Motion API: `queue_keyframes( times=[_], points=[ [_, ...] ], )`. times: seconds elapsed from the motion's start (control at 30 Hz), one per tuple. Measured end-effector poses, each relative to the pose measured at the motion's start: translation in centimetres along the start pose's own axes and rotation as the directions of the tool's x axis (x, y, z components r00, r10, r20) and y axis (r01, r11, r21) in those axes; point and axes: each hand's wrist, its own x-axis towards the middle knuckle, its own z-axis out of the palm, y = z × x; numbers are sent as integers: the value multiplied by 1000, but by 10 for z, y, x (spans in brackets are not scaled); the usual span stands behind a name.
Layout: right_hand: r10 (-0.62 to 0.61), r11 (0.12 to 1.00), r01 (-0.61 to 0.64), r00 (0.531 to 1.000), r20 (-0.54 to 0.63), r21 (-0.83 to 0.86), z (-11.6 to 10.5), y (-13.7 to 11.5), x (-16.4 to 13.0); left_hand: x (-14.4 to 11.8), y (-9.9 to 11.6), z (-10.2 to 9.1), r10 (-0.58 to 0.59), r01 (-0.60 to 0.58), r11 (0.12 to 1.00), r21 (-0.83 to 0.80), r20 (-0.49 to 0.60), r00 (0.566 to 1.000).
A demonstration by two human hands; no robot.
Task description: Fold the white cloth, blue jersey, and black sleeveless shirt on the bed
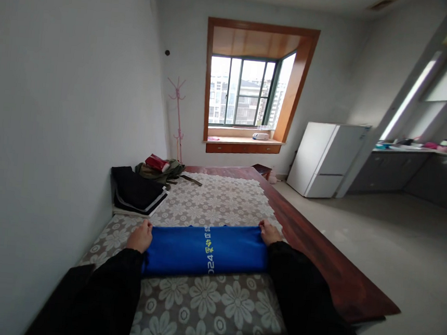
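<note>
A blue garment (205,250) with yellow and white print lies folded into a long strip across a flower-patterned cloth (204,301) on a wooden platform (318,249). My left hand (140,236) grips the strip's left end, fingers closed on the fabric. At the strip's right end, my right hand (269,232) is closed on the fabric in the same way. Both arms wear black sleeves.
A stack of dark folded clothes (137,194) lies by the left wall, with a green bag and a red item (160,166) behind it. A pink coat stand (178,116) is beside the window. A white fridge (326,158) and a kitchen counter (424,154) stand at the right.
</note>
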Motion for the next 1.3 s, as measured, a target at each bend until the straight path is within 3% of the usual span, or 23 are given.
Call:
queue_keyframes(
  times=[0.13, 0.27, 0.4, 0.6, 0.87, 1.07, 1.3],
  points=[
    [51, 998, -49, 998, 43, -49, 27, 9, -2, 7, -10, 19, 17, -18, 999, 31, 27, 999],
    [-10, 995, 17, 997, 73, -98, 37, 20, -6, 7, -26, 24, 68, -69, 997, 33, 52, 996],
    [-57, 988, 66, 996, 71, -136, 39, 29, -2, 12, -36, 24, 108, -111, 993, 29, 85, 991],
    [-57, 997, 59, 998, 40, -45, 42, 35, -1, 13, -39, 27, 129, -127, 992, -23, 117, 985],
    [-30, 999, 29, 999, -26, -35, 36, 32, -2, 14, -37, 29, 85, -84, 996, -21, 50, 995],
    [46, 993, -45, 999, 5, -114, 37, 32, -1, 14, -43, 29, 37, -37, 999, 28, 21, 999],
    [50, 986, -47, 999, 13, -162, 39, 33, -2, 13, -40, 26, 41, -43, 998, 50, 28, 999]
  ],
)
